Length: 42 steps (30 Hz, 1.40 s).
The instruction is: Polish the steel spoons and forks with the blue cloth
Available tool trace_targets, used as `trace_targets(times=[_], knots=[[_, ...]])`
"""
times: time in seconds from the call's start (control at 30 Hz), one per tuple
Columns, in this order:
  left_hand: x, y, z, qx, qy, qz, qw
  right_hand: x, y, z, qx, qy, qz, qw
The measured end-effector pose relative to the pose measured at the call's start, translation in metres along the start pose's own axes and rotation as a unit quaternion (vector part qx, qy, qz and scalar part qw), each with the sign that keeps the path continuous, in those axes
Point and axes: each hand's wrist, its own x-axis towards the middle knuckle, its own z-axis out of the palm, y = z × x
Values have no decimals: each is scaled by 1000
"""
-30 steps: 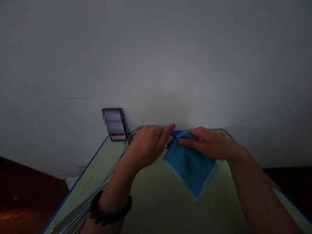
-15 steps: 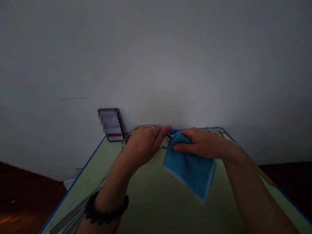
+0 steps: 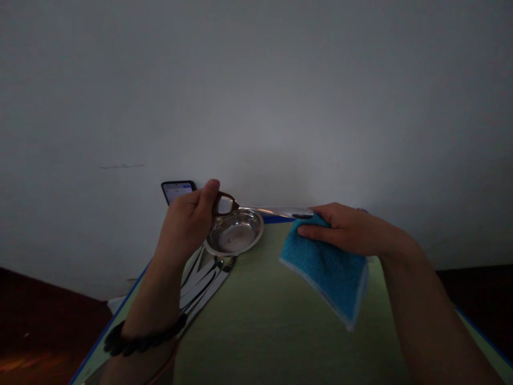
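My left hand (image 3: 188,219) is closed on the bowl end of a shiny metal spoon (image 3: 268,210), with the thumb raised along it. The spoon's handle reaches to the right, nearly level, above the table's far edge. My right hand (image 3: 340,227) pinches a blue cloth (image 3: 324,272) with a pale border; its corner hangs down. The wide end of the handle meets the top of the cloth, near my right fingers. Behind and below the spoon stands a round metal bowl (image 3: 234,235). Several metal utensils (image 3: 204,286) lie beside my left forearm, partly hidden by it.
A phone (image 3: 176,190) leans against the wall (image 3: 256,96) at the back left, partly covered by my left hand. The green table (image 3: 280,321) has a blue edge. Dark red floor (image 3: 36,321) shows at the left.
My left hand has moved left and slightly up, away from my right hand, exposing the spoon and the bowl. My right hand and the cloth have shifted slightly right.
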Motion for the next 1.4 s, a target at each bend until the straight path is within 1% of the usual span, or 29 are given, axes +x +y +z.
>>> trace_targets(times=[0.1,0.13,0.2,0.27,0.37,0.47,0.53,0.6,0.7,0.77,0.83,0.9,0.97,1.0,1.07,1.13,1.23,1.3,1.33,1.4], knots=[[0,5,1,15,53,-23,998,1,4,1,8,-11,32,999],[-1,6,1,22,56,-24,998,1,7,1,20,-13,49,999],[-1,6,1,34,39,-13,999,-2,14,-1,63,2,85,994],[-1,6,1,39,0,11,999,-6,21,-3,141,24,107,984],[-2,8,2,38,-44,42,997,-11,27,-5,271,45,90,957],[-3,11,3,18,-70,59,996,-14,28,-3,351,42,54,934],[-4,12,4,6,-89,67,994,-15,27,-1,402,33,47,914],[-5,13,4,0,-100,74,992,-13,24,2,457,34,49,888],[-6,14,3,2,-107,91,990,-7,19,6,513,57,43,856],[-6,14,2,8,-115,104,988,-2,16,10,527,64,42,847],[-6,14,2,12,-124,110,986,1,15,12,517,46,52,853],[-5,12,2,17,-136,107,985,1,15,13,498,11,59,865],[-4,9,3,31,-148,97,984,-1,14,13,491,-10,48,870],[-4,8,3,40,-156,94,983,-2,14,13,498,-10,33,867],[-4,6,4,53,-168,88,980,-5,13,12,514,11,-4,858],[-4,6,5,56,-172,89,980,-6,13,11,506,33,-29,861],[-4,7,5,62,-157,95,981,-4,13,13,439,53,-34,896],[-5,8,5,72,-145,103,981,-2,12,13,382,64,-24,922],[-5,8,5,76,-139,107,982,0,12,13,350,65,-14,934],[-5,10,5,78,-129,113,982,1,8,13,269,40,24,962]])
